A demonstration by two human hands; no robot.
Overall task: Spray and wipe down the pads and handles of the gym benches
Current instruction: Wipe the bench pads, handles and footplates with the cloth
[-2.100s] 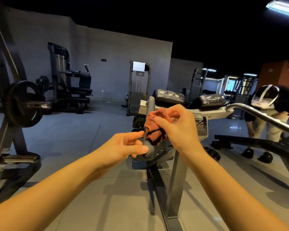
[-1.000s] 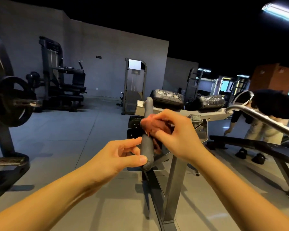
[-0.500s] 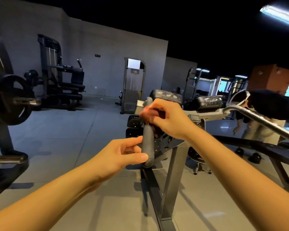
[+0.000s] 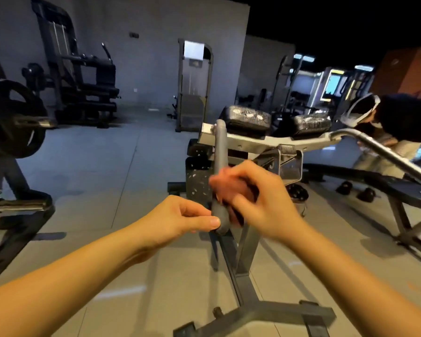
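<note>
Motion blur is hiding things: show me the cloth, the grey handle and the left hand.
cloth [image 4: 225, 186]: head view, reddish bunch showing left of the knuckles.
grey handle [image 4: 220, 152]: head view, bare shaft above the cloth.
left hand [image 4: 180, 217]: head view, middle of the hand.

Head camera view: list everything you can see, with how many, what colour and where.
handle: one, grey, upright at centre
cloth: one, reddish-brown, wrapped round the handle's lower part
pads: two, shiny black, on the frame behind the handle
bench frame: one, grey metal, from centre down to the floor
chrome bar: one, silver, slanting at right
weight plate: one, black, left edge
weight machine: one, black, by the far wall at left
other person: one, dark and beige, bent over at right edge
left hand: thumb and fingers pinch the handle's bottom end
right hand: grips the cloth round the handle
</note>
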